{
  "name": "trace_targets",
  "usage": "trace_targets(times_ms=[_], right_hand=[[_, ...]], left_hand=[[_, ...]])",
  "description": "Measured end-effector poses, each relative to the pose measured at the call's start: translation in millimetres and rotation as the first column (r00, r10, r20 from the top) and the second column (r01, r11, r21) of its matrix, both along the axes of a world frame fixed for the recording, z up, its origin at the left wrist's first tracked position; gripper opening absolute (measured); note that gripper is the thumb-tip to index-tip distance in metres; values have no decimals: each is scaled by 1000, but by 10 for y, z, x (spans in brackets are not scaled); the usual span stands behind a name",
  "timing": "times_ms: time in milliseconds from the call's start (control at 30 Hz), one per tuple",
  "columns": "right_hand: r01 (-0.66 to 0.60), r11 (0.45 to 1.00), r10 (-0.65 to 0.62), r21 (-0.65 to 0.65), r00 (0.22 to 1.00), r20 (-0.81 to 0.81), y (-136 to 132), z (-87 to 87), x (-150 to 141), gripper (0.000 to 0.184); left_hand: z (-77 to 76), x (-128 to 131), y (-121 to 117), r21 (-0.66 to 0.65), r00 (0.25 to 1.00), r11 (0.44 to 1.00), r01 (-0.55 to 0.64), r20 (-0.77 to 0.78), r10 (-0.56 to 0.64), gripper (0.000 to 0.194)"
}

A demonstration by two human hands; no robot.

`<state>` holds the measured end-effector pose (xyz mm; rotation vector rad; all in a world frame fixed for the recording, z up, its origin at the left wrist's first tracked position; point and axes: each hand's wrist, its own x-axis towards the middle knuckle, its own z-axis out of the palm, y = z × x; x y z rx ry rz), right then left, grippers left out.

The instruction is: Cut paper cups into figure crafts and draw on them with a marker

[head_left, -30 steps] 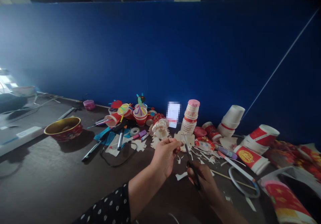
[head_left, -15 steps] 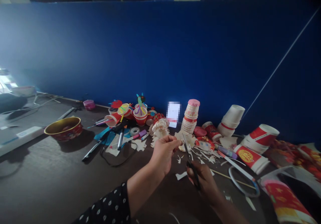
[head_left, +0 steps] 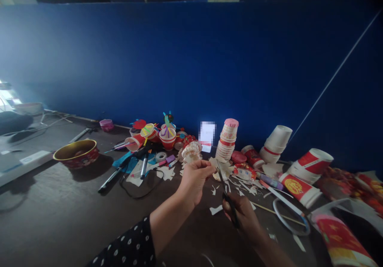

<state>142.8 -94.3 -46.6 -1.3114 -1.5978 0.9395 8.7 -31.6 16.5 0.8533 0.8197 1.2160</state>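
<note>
My left hand (head_left: pixel 194 183) is pinched at the fingertips in the middle of the view. Whatever lies between those fingers is too thin to make out. My right hand (head_left: pixel 242 215) grips a pair of dark scissors (head_left: pixel 226 193), whose tips point up and reach my left fingertips. Pale cut paper scraps (head_left: pixel 216 210) lie on the dark table (head_left: pixel 60 207) below my hands. Just beyond my left hand stands a cut-paper cup figure (head_left: pixel 190 152).
A stack of paper cups (head_left: pixel 226 141), red-and-white cups (head_left: pixel 301 189), craft cups with coloured strips (head_left: pixel 166 137), markers, and tape crowd the table's back edge against a blue wall (head_left: pixel 179 59). A gold-rimmed bowl (head_left: pixel 76 153) sits left; a round hoop (head_left: pixel 290 219) lies right.
My left hand has shifted slightly left and the scissor tips have moved with it. The grip of each hand looks unchanged, and the objects on the table have stayed in place.
</note>
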Motion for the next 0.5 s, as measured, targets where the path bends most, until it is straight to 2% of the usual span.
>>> trace_targets(times_ms=[200,500], right_hand=[[11,1000,-11,-5,1000,-14,13,-57,7,43],[11,999,-11,39,1000,1,19,-47,-2,43]], left_hand=[[21,-10,-8,10,1000,1000,6,-20,-6,11],[69,-16,-26,18,999,1000,-19,-41,19,8]])
